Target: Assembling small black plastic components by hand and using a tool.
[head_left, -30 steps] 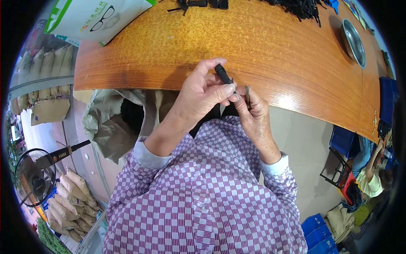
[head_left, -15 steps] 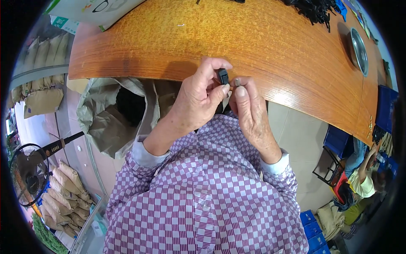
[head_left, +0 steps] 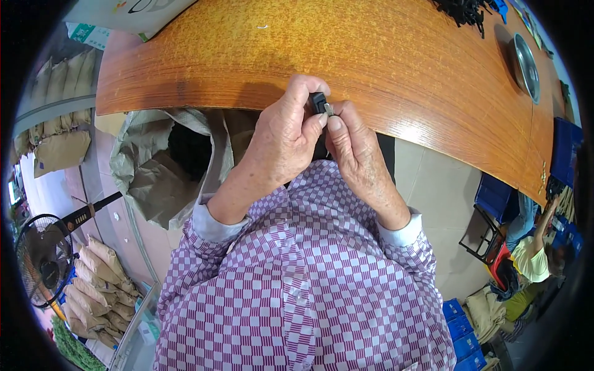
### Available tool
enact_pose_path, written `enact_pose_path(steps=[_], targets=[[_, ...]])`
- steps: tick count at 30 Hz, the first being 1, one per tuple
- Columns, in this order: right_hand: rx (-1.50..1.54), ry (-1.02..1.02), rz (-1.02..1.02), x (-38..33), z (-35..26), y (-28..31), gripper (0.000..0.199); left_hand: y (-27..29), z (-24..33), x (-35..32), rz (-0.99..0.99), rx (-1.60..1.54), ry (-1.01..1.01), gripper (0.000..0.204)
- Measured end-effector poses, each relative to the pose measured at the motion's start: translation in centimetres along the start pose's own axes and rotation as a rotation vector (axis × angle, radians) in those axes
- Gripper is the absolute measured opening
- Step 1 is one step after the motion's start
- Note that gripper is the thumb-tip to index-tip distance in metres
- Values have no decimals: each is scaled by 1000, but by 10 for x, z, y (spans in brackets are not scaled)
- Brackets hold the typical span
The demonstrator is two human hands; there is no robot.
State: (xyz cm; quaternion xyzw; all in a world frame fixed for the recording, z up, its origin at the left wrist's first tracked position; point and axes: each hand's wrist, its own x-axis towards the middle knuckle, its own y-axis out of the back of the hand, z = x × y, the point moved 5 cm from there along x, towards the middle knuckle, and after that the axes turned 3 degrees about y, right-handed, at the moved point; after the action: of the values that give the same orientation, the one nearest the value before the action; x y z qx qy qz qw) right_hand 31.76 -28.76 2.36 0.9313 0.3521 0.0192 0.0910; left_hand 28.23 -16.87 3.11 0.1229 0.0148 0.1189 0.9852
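Note:
Just over the table's front edge, my left hand pinches a small black plastic part between thumb and fingers. My right hand is closed in a pinch on a small metal piece, held up against the black part's right side. Fingertips cover much of both pieces, so I cannot tell whether one sits inside the other.
The wooden table curves across the front. An open woven sack with dark contents stands below its edge at left. A metal bowl and a black pile lie at right. A fan stands at far left; a person sits at far right.
My right hand has moved left and slightly up, bringing the metal piece against the black part. The left hand has shifted slightly left and up, still holding the black part.

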Motion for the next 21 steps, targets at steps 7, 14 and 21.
enact_pose_path(steps=[7, 14, 21], targets=[[47, -21, 31, -4, 3, 9, 24, -12, 4, 5, -56, 24, 17, 36], [70, -22, 40, -5, 14, 16, 24, -22, 28, 6, 4, 518, -229, 40], [328, -88, 33, -8, 7, 25, 23, -24, 14, 15, 48, 111, -113, 30]])
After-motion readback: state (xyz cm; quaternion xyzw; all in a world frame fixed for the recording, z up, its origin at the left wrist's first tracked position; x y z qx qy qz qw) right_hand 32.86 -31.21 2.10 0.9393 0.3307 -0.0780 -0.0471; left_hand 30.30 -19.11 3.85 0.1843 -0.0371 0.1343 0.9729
